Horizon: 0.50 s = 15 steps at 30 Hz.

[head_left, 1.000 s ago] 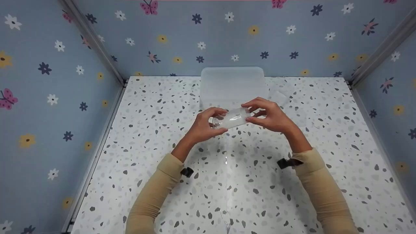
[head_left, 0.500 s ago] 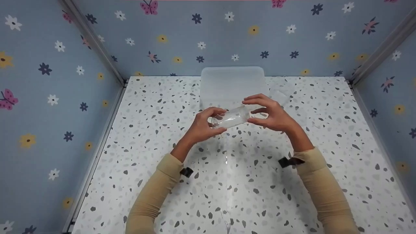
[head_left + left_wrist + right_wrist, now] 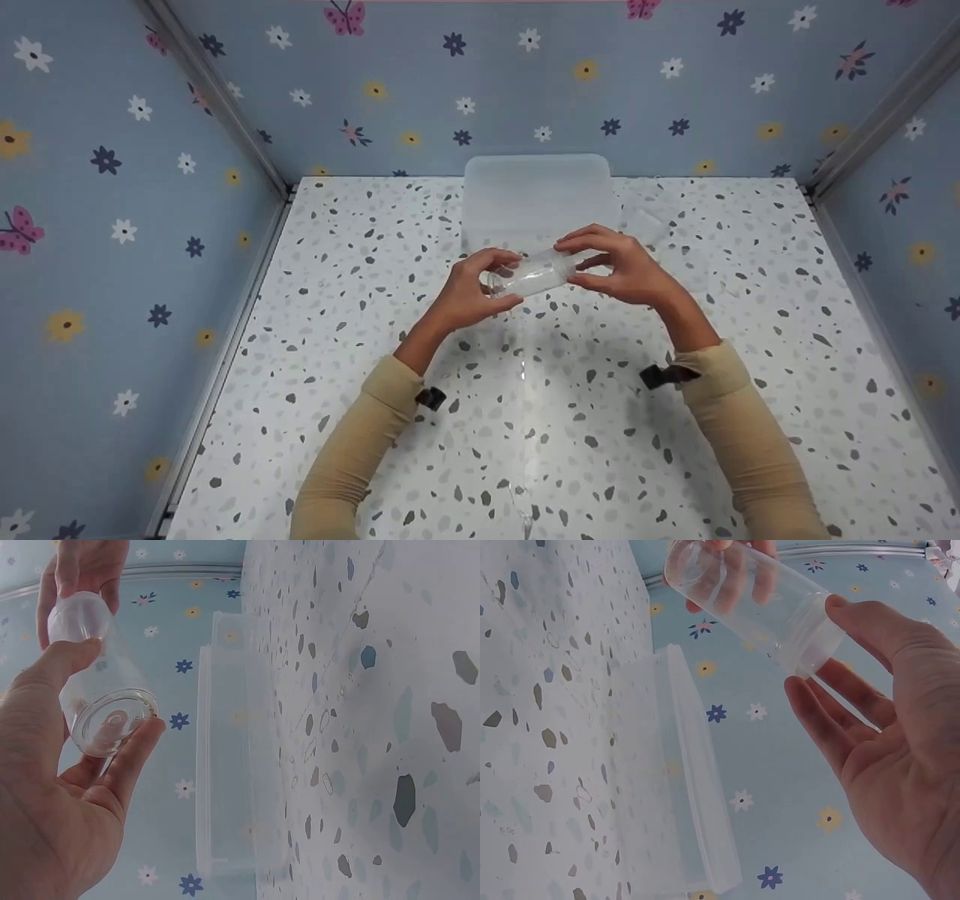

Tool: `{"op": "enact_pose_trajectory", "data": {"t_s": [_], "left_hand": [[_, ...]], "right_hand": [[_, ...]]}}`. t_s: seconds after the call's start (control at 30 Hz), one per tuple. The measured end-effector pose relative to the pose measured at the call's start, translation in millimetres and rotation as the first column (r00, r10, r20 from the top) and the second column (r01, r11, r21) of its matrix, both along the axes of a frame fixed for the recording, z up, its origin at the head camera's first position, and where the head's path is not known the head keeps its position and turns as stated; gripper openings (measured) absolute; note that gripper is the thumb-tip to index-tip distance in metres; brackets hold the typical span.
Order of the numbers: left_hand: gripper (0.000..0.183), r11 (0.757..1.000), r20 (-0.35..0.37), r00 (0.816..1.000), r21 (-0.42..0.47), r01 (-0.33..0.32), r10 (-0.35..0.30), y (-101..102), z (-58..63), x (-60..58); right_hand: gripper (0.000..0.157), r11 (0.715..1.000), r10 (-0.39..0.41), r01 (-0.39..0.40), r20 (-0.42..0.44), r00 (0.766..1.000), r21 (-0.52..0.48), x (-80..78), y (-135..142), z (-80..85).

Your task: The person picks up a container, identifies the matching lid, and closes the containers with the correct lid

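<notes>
A clear jar (image 3: pixel 531 280) lies tilted in the air between both hands, over the table. My left hand (image 3: pixel 463 294) grips it around the base end; in the left wrist view the round clear bottom (image 3: pixel 116 724) faces the camera, with thumb and fingers about its wall. At the other end, my right hand (image 3: pixel 628 268) pinches the frosted screw lid (image 3: pixel 817 637) between thumb and fingers. The lid sits on the jar's mouth in the right wrist view. Nothing shows inside the jar.
A translucent lidded plastic box (image 3: pixel 537 191) stands behind the hands against the flowered back wall (image 3: pixel 420 67). Right of it lies a faint clear flat piece (image 3: pixel 643 222) on the speckled table (image 3: pixel 360 315). Flowered side walls flank the table.
Half a second ago my right fingers were spread off the lid; they have come back in and hold it again. The left hand and jar have stayed nearly still.
</notes>
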<state>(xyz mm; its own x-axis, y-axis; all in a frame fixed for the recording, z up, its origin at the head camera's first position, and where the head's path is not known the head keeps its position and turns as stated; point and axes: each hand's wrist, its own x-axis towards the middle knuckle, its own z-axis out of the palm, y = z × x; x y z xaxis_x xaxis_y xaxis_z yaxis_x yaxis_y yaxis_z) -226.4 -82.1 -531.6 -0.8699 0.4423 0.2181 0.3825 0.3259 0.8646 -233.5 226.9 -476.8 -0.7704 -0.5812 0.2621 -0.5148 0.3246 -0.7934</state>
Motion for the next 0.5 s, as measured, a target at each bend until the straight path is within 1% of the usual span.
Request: {"op": "enact_pose_trajectory", "data": {"t_s": [0.27, 0.5], "left_hand": [[0.061, 1.000, 0.001, 1.000, -0.014, -0.005, 0.005, -0.2, -0.1, 0.4], [0.062, 1.000, 0.011, 1.000, -0.002, -0.014, 0.014, -1.3, 0.6, -0.1]], "right_hand": [[0.046, 1.000, -0.004, 0.004, -0.016, 1.000, -0.018, -0.5, 0.0, -3.3], [0.056, 0.999, -0.025, 0.023, -0.041, 0.999, -0.031, -0.5, 2.9, -1.8]]}}
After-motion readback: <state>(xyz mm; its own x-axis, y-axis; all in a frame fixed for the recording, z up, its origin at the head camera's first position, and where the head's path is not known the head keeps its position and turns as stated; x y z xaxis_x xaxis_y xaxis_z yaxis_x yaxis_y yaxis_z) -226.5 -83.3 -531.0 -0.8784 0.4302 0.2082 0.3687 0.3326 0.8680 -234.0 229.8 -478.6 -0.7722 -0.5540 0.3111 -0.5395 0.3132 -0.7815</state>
